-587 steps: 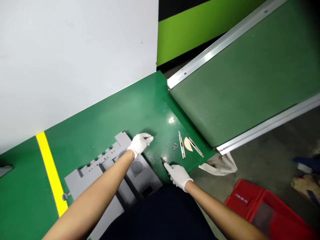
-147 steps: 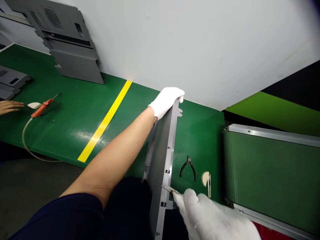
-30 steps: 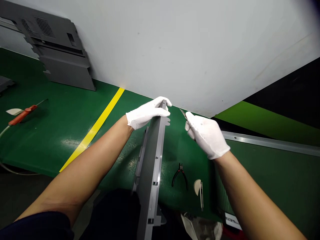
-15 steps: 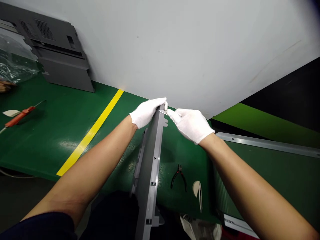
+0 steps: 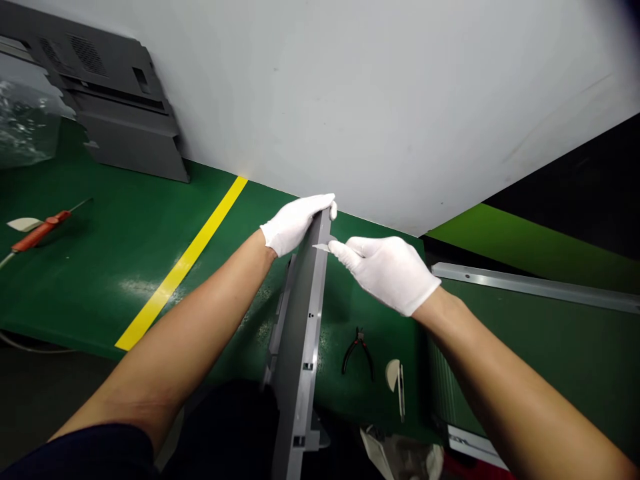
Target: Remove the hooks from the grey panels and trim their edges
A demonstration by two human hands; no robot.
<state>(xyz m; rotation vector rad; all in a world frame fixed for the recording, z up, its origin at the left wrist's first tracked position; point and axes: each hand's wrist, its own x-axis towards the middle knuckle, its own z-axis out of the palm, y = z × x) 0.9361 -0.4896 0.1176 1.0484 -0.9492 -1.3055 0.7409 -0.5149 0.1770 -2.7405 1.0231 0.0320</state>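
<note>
A long grey plastic panel (image 5: 303, 373) stands on its edge, running from my body toward the wall. My left hand (image 5: 299, 223), in a white glove, is wrapped over its far upper corner. My gloved right hand (image 5: 390, 270) is closed in a pinch on a small pointed blade (image 5: 321, 247); its handle, if any, is hidden in the palm. The blade's tip lies across the panel's narrow edge, a little nearer to me than my left hand. Black-handled pliers (image 5: 359, 350) lie on the bench to the right of the panel.
The green bench (image 5: 100, 267) carries a yellow tape stripe (image 5: 183, 260). On the left are an orange-handled tool (image 5: 43, 231), a dark grey panel (image 5: 130, 140) and clear plastic (image 5: 30, 127). A beige half-round piece (image 5: 393, 375) lies right; beyond is a metal-edged green surface (image 5: 540, 360).
My right hand has slid the blade along the panel's edge toward me. My left hand stays at the corner. At far left the clear plastic has shifted, and another person's hand is out of sight.
</note>
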